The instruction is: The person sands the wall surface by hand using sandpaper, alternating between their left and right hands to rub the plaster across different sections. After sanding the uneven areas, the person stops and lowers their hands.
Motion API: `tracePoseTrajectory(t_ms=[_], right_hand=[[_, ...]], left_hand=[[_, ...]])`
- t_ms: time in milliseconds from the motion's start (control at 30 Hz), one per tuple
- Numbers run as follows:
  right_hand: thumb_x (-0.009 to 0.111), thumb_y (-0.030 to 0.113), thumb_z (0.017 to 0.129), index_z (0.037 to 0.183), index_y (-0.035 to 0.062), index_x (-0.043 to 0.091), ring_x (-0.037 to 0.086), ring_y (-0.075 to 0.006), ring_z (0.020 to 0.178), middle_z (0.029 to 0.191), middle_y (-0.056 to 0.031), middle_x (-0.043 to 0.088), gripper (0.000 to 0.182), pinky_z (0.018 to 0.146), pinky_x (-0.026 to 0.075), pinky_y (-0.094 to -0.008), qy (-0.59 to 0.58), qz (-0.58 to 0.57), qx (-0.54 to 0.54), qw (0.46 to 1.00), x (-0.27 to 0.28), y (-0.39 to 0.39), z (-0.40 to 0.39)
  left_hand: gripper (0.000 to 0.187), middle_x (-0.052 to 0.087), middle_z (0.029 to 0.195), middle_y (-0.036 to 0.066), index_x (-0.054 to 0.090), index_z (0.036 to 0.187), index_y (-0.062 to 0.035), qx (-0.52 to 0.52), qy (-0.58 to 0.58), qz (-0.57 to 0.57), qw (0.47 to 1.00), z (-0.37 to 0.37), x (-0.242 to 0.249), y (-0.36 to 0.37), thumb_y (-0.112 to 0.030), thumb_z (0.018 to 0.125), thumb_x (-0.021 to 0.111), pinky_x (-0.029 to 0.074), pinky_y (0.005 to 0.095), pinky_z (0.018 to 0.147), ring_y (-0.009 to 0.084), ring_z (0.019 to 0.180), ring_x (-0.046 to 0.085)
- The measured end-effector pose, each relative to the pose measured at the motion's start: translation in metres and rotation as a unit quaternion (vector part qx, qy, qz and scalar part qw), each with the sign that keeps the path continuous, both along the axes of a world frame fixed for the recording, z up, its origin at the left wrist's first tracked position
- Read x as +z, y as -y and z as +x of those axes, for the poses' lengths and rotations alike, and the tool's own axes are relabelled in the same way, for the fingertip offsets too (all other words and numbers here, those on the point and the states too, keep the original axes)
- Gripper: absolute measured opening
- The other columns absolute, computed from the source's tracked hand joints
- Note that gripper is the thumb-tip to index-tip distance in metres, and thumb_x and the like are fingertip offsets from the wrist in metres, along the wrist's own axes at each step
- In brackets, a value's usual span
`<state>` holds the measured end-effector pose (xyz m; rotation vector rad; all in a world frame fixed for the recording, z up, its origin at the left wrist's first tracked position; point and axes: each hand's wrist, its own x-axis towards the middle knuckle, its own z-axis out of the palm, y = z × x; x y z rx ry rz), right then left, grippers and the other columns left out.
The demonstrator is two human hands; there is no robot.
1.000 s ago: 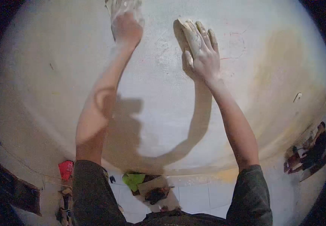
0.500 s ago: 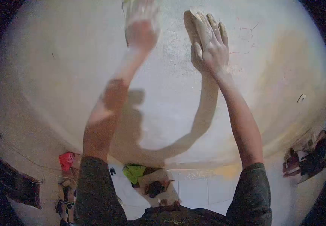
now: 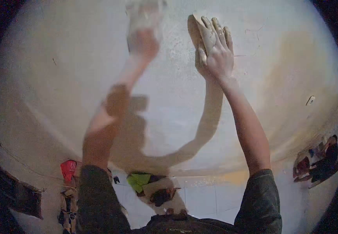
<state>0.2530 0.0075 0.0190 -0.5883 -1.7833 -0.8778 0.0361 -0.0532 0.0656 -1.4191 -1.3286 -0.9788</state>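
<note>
Up at the top of the view, my left hand (image 3: 144, 39) is against or close to the pale wall (image 3: 173, 113), smeared by motion. A pale, whitish patch surrounds its fingers, and whether that is a held thing cannot be made out. My right hand (image 3: 217, 54) lies flat on the wall to the right of it, fingers stretched upward and slightly apart. Pale dust or plaster coats those fingers. No held thing shows in the right hand. Rough, speckled marks cover the wall surface between the two hands.
Below are a light tiled floor (image 3: 204, 195) and a bright green cloth-like item (image 3: 137, 181). A red item (image 3: 68, 169) hangs at lower left above dark clutter. At right, a small oval fitting (image 3: 310, 100) sits on the wall, with dark hanging things (image 3: 325, 160) lower down.
My left hand has shifted slightly downward and stays blurred. The right hand remains flat on the wall, a little left and lower in view as the camera moves slightly.
</note>
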Motion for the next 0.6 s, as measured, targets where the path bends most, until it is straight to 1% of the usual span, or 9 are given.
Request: tracePoseTrajectory(t_ms=[33,133,200,300,333,433,500,567,600], right_hand=[[0.055,0.031,0.088,0.154,0.0246,0.033,0.026,-0.0223,0.148,0.158,-0.0011,0.035,0.07,0.124,0.015,-0.0452,-0.003,-0.013,0.017,1.0,-0.002,-0.007,0.002],[0.055,0.033,0.089,0.154,0.0247,0.034,0.027,-0.0226,0.148,0.157,-0.0016,0.036,0.068,0.124,0.015,-0.045,0.002,-0.001,-0.021,1.0,0.003,-0.003,0.004],[0.055,0.032,0.089,0.154,0.0247,0.034,0.027,-0.0227,0.148,0.157,-0.0019,0.036,0.068,0.124,0.015,-0.0449,0.005,-0.009,-0.021,1.0,-0.002,-0.002,0.004],[0.054,0.033,0.09,0.154,0.0254,0.033,0.027,-0.0223,0.148,0.157,-0.0015,0.035,0.068,0.124,0.014,-0.0447,0.007,-0.01,-0.016,1.0,-0.006,0.001,0.004],[0.054,0.034,0.091,0.154,0.026,0.032,0.026,-0.0218,0.148,0.158,-0.0009,0.034,0.068,0.124,0.014,-0.0446,0.003,0.002,-0.012,1.0,-0.002,0.001,0.0],[0.052,0.037,0.092,0.155,0.0272,0.029,0.025,-0.0201,0.149,0.159,0.0006,0.032,0.068,0.125,0.015,-0.0442,0.008,-0.001,-0.015,1.0,-0.001,0.006,-0.002],[0.052,0.039,0.092,0.156,0.0281,0.028,0.024,-0.0194,0.149,0.159,0.0013,0.032,0.068,0.125,0.014,-0.0441,0.006,-0.005,-0.031,0.999,-0.001,0.012,-0.005],[0.051,0.04,0.092,0.156,0.0296,0.027,0.024,-0.0184,0.149,0.159,0.0018,0.031,0.069,0.125,0.014,-0.0439,0.007,-0.005,-0.041,0.999,-0.005,0.007,-0.007],[0.051,0.04,0.092,0.156,0.0296,0.027,0.024,-0.0184,0.149,0.159,0.0018,0.031,0.069,0.125,0.014,-0.0439,0.013,-0.01,-0.042,0.999,-0.006,0.012,-0.012]], left_hand=[[0.054,0.056,0.137,0.021,0.056,0.137,-0.0058,0.041,0.099,-0.134,0.985,0.003,0.022,0.0,-0.006,0.083,0.053,0.044,0.0445,0.108,0.0369,0.126,0.054],[0.052,0.056,0.137,0.022,0.058,0.135,-0.006,-0.011,-0.011,-0.063,0.998,0.002,0.004,-0.007,-0.006,0.083,0.053,0.043,0.0428,0.109,0.0356,0.128,0.053],[0.05,0.056,0.137,0.022,0.061,0.133,-0.0062,-0.067,-0.121,0.01,0.99,0.0,-0.028,-0.009,-0.007,0.084,0.054,0.042,0.0411,0.111,0.0342,0.13,0.052],[0.051,0.055,0.141,0.015,0.062,0.133,-0.0136,-0.145,-0.192,-0.088,0.967,-0.007,-0.145,-0.002,0.0,0.085,0.051,0.039,0.0386,0.115,0.0273,0.135,0.048],[0.053,0.054,0.143,0.013,0.062,0.133,-0.0163,-0.177,-0.217,-0.137,0.95,-0.01,-0.157,0.009,0.003,0.085,0.049,0.038,0.0388,0.115,0.0262,0.137,0.047],[0.057,0.055,0.143,0.01,0.062,0.133,-0.0204,-0.241,-0.241,-0.196,0.92,-0.035,-0.127,0.022,0.008,0.087,0.044,0.038,0.039,0.116,0.0278,0.136,0.047],[0.051,0.055,0.142,0.012,0.062,0.133,-0.022,-0.122,-0.235,-0.058,0.962,-0.046,-0.051,0.025,0.002,0.09,0.048,0.04,0.0382,0.114,0.0291,0.135,0.048],[0.047,0.052,0.144,0.014,0.061,0.133,-0.0156,0.005,0.023,-0.04,0.999,-0.043,0.002,0.016,-0.003,0.089,0.051,0.04,0.0394,0.114,0.0315,0.134,0.049],[0.047,0.052,0.144,0.014,0.061,0.133,-0.0156,0.004,0.029,-0.045,0.999,-0.045,-0.004,0.014,-0.003,0.089,0.051,0.04,0.0394,0.114,0.0315,0.134,0.049]])
